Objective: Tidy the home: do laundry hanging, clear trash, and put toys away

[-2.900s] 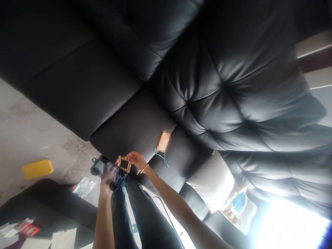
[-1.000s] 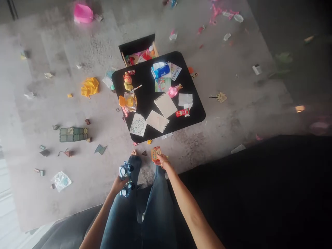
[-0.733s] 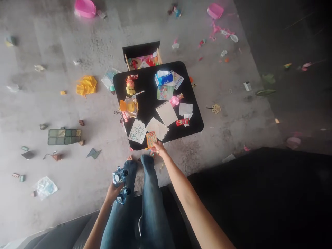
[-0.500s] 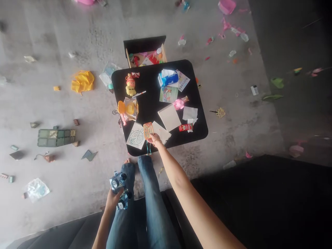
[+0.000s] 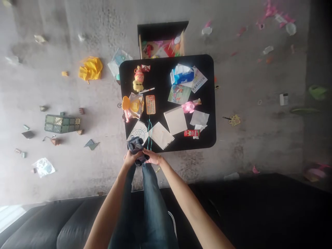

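Observation:
Both my hands hold a dark blue toy car [image 5: 136,147] with black wheels over the near left edge of the black table [image 5: 202,138]. My left hand [image 5: 131,157] is closed on its left side, and my right hand [image 5: 151,156] grips its lower right side. Behind the car lies a sheet with a line drawing [image 5: 139,130], partly covered by it. An orange card [image 5: 150,104] with small markings rests farther back, a teal cord [image 5: 148,128] trailing from it toward my hands. Beside the cord is a blank torn sheet [image 5: 161,135].
On the table are a spiral notepad [image 5: 175,120], a pink toy [image 5: 188,107], a blue tissue pack [image 5: 183,75], a doll [image 5: 138,79] and a red packet [image 5: 192,133]. An open drawer [image 5: 162,38] juts out behind. Toys and wrappers litter the floor; a black sofa [image 5: 77,221] is below.
My right hand has let go of the orange card, which now lies farther back on the table. My left hand has raised the toy car to the table edge, where my right hand joins it.

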Demonstrator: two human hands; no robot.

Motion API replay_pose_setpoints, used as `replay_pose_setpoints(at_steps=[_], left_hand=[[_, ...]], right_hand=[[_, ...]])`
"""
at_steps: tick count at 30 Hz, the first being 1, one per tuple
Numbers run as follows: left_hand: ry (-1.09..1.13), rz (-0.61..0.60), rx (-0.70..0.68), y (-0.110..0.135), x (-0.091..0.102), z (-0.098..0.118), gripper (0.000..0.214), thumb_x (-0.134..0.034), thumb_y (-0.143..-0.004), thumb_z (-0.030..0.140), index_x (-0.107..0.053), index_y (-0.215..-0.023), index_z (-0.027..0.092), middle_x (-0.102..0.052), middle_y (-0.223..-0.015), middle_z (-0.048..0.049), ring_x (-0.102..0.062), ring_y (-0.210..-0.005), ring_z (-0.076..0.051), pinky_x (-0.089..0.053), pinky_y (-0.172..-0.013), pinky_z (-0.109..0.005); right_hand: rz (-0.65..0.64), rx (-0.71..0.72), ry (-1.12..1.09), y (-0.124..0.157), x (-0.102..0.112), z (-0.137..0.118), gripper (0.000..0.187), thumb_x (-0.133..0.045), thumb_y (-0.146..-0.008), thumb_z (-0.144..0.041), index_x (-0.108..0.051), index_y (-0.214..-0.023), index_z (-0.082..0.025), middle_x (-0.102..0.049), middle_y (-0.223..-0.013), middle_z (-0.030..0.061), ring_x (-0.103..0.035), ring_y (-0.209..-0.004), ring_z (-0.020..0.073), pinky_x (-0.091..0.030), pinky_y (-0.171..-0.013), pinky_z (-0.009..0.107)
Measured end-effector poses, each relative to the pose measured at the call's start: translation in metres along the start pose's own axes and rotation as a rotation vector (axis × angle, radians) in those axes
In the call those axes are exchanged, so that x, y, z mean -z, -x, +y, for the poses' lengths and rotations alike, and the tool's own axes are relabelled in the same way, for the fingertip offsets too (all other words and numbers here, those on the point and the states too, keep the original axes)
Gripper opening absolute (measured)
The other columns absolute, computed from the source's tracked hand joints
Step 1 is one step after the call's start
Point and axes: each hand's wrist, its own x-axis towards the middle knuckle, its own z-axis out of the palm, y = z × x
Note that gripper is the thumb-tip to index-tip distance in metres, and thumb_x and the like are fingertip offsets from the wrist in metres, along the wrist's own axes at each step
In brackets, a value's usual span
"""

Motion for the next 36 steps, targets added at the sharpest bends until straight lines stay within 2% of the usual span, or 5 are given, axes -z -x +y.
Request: replay_pose_setpoints(at_steps=[10, 15, 21, 32, 36], left_hand=[[-0.374, 0.004, -0.111, -0.159, -0.023, -0.005, 0.092, -0.083, -0.064, 0.018, -0.038, -0.143, 0.008, -0.063, -0.125, -0.0236, -0.059, -0.120, -0.037, -0.042, -0.105, -0.058], [-0.893, 0.209, -0.641, -0.251, 0.004, 0.048, 0.063, -0.054, -0.088, 0.012, -0.035, -0.148, 0.006, -0.045, -0.151, -0.0237, -0.030, -0.149, -0.034, -0.013, -0.122, -0.060], [-1.034, -0.091, -0.785, -0.340, 0.039, 0.102, 0.044, -0.041, -0.099, 0.013, -0.039, -0.139, -0.003, -0.072, -0.113, -0.0154, -0.059, -0.125, -0.024, -0.004, -0.119, -0.065], [-0.917, -0.330, -0.958, -0.198, 0.096, 0.123, 0.030, -0.048, -0.099, 0.027, -0.057, -0.128, 0.024, -0.074, -0.097, -0.0051, -0.069, -0.103, -0.021, -0.054, -0.098, -0.039], [-0.998, -0.003, -0.847, -0.144, 0.096, 0.127, 0.042, -0.061, -0.092, 0.033, -0.055, -0.132, 0.021, -0.068, -0.120, -0.0139, -0.060, -0.124, -0.031, -0.030, -0.118, -0.059]], right_hand=[[0.542, 0.436, -0.220, -0.109, 0.040, -0.043, 0.039, -0.080, -0.063, -0.037, -0.052, -0.087, -0.022, -0.063, -0.071, -0.0048, -0.062, -0.070, 0.0135, -0.050, -0.065, 0.023], [0.782, 0.562, -0.161, -0.150, 0.071, -0.066, 0.041, -0.078, -0.066, -0.032, -0.057, -0.100, -0.019, -0.068, -0.082, -0.0005, -0.067, -0.084, 0.0162, -0.053, -0.078, 0.026], [1.364, 0.511, 0.015, -0.140, 0.074, -0.071, 0.061, -0.075, -0.071, -0.027, -0.050, -0.127, -0.019, -0.059, -0.133, 0.0147, -0.052, -0.133, 0.0266, -0.052, -0.099, 0.035], [0.245, 0.490, -0.254, -0.087, -0.060, -0.145, 0.051, -0.075, -0.077, -0.043, -0.061, -0.122, -0.024, -0.071, -0.116, 0.0075, -0.066, -0.114, 0.0293, -0.057, -0.090, 0.043], [0.233, 0.419, -0.318, -0.073, -0.095, -0.111, 0.052, -0.088, -0.055, -0.033, -0.067, -0.101, -0.021, -0.076, -0.094, 0.0035, -0.071, -0.093, 0.0267, -0.058, -0.084, 0.039]])
